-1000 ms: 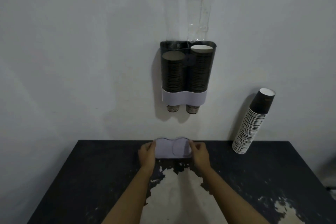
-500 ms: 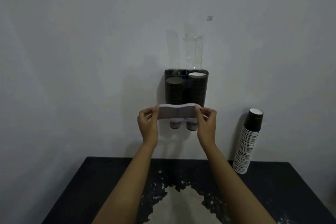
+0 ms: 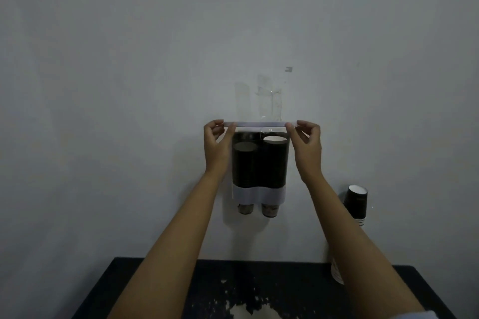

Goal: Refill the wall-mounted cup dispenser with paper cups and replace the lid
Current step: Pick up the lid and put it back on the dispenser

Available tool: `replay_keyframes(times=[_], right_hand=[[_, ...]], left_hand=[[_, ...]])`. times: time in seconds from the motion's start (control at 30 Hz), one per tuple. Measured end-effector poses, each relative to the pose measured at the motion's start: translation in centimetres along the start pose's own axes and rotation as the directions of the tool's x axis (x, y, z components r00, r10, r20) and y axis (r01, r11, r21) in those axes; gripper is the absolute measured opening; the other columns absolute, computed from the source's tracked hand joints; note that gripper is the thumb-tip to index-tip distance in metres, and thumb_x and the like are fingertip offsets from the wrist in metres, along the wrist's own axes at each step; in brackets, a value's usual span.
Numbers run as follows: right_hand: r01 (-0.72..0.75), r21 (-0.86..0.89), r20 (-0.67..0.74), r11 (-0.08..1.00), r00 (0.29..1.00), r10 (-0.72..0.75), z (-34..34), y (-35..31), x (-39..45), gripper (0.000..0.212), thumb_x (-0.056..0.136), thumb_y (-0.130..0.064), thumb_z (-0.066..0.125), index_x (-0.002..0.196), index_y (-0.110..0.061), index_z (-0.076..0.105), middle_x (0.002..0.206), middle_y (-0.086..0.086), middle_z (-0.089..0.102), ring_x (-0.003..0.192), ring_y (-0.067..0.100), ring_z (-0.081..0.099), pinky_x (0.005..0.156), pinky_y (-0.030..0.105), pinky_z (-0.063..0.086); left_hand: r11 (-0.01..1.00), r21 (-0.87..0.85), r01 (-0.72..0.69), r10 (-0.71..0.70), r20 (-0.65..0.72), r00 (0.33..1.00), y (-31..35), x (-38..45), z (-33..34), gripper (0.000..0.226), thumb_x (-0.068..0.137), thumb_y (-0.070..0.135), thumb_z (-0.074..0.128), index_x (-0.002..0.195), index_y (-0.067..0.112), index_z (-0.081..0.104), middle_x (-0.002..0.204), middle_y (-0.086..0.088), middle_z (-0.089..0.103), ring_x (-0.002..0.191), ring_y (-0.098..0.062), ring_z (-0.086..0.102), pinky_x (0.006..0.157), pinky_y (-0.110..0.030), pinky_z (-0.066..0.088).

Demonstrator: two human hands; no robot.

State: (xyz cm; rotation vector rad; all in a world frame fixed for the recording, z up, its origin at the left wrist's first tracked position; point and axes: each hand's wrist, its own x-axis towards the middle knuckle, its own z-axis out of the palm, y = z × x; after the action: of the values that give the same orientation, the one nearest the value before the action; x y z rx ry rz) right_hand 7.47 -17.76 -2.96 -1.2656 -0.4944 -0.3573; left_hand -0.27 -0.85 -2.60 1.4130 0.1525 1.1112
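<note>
A flat white lid [image 3: 260, 124] is held level just above the open top of the wall-mounted cup dispenser [image 3: 260, 163], seen edge-on and not yet seated on it. The left end of the lid is pinched between thumb and fingers of the left hand [image 3: 217, 145], and the right end is pinched the same way by the right hand [image 3: 307, 145]; both hands are closed on the lid, one at each side of the dispenser's top. Two dark stacks of paper cups [image 3: 245, 166] are seen inside the dispenser, the right stack reaching higher than the left. A white band [image 3: 259, 194] is wrapped around the dispenser's lower part, and two cup bottoms are shown protruding beneath it. To the right of the dispenser and lower, a leaning stack of spare cups [image 3: 356, 204] is propped against the wall [image 3: 129, 85], partly hidden by the right forearm. Below the dispenser, a dark counter [image 3: 124, 290] with worn pale patches is seen.
</note>
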Motion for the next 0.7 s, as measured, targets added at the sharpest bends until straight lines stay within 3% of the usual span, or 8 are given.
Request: replay_keyframes(times=[0.13, 0.37, 0.7], right_hand=[[-0.018, -0.052, 0.038, 0.998, 0.999, 0.02, -0.7, 1.3, 1.3, 0.04, 0.089, -0.028, 0.066, 0.123, -0.013, 0.051, 0.132, 0.004, 0.056, 0.125, 0.019, 0.053, 0.103, 0.034, 0.047], [-0.114, -0.114, 0.099, 0.987, 0.987, 0.126, -1.1, 5.1, 0.9, 0.038, 0.091, -0.024, 0.064, 0.124, -0.017, 0.048, 0.133, -0.001, 0.053, 0.131, 0.018, 0.047, 0.107, 0.033, 0.042], [-0.133, -0.158, 0.104, 0.978, 0.983, 0.151, -0.3, 7.1, 2.0, 0.042, 0.092, -0.042, 0.059, 0.127, -0.022, 0.046, 0.139, 0.001, 0.053, 0.132, 0.013, 0.048, 0.112, 0.039, 0.04]], left_hand=[[0.998, 0.042, 0.036, -0.039, 0.091, 0.995, -1.5, 0.9, 0.3, 0.041, 0.089, 0.024, 0.063, 0.124, 0.013, 0.046, 0.125, -0.007, 0.053, 0.121, -0.023, 0.051, 0.095, -0.025, 0.043], [0.991, 0.07, 0.115, -0.122, 0.106, 0.987, -4.5, 0.3, 0.5, 0.043, 0.09, 0.013, 0.06, 0.129, 0.004, 0.043, 0.136, -0.013, 0.051, 0.127, -0.025, 0.049, 0.1, -0.025, 0.041], [0.98, 0.132, 0.149, -0.169, 0.158, 0.973, -5.5, 1.9, 1.2, 0.049, 0.09, 0.012, 0.06, 0.135, 0.009, 0.043, 0.141, -0.011, 0.05, 0.126, -0.019, 0.049, 0.1, -0.023, 0.039]])
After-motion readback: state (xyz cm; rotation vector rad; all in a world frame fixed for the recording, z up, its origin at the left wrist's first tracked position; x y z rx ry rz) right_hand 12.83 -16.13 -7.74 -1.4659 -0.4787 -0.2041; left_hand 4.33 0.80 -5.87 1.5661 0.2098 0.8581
